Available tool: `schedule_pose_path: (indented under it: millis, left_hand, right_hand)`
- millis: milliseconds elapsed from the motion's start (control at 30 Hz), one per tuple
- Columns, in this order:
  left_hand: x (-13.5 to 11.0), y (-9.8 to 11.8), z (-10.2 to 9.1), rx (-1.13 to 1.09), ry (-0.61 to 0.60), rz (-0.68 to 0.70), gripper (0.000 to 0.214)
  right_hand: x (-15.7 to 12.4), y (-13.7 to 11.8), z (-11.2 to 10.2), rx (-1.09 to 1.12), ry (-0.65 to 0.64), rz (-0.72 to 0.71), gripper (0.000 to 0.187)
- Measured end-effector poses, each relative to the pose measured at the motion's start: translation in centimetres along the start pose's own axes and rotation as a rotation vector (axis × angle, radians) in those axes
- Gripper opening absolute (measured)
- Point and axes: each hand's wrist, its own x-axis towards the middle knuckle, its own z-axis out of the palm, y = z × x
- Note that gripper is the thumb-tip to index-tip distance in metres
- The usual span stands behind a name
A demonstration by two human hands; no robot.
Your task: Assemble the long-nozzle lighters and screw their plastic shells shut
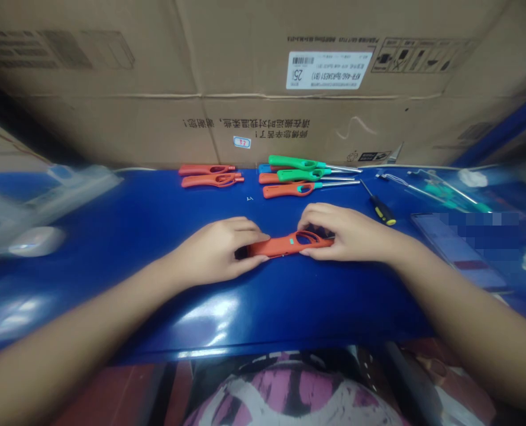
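Note:
An orange lighter casing (278, 246) lies crosswise between my two hands, just above or on the blue table. My left hand (227, 251) pinches its broad handle end between thumb and fingers. At the narrower end, past the oval trigger opening, my right hand (334, 234) grips it with thumb and bent fingers. A small green piece (291, 241) shows near the opening. No metal tube shows on this casing; its right tip is partly hidden by my fingers.
Behind my hands lie orange casings (209, 180) and several lighters with metal tubes (284, 190). A black-and-yellow screwdriver (382, 212), metal rods with green parts (449, 192) and a phone (460, 251) are at right. A white mouse-like object (38, 241) sits left. Cardboard (147, 124) walls the back.

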Motion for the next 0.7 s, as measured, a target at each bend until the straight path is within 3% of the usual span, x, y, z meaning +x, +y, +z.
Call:
schedule_pose_path:
  millis: [700]
  left_hand:
    - [-0.1, 1.3, -0.6, 0.152, -0.134, -0.158, 0.021]
  right_hand:
    - [0.2, -0.3, 0.4, 0.003, -0.064, 0.024, 0.031]
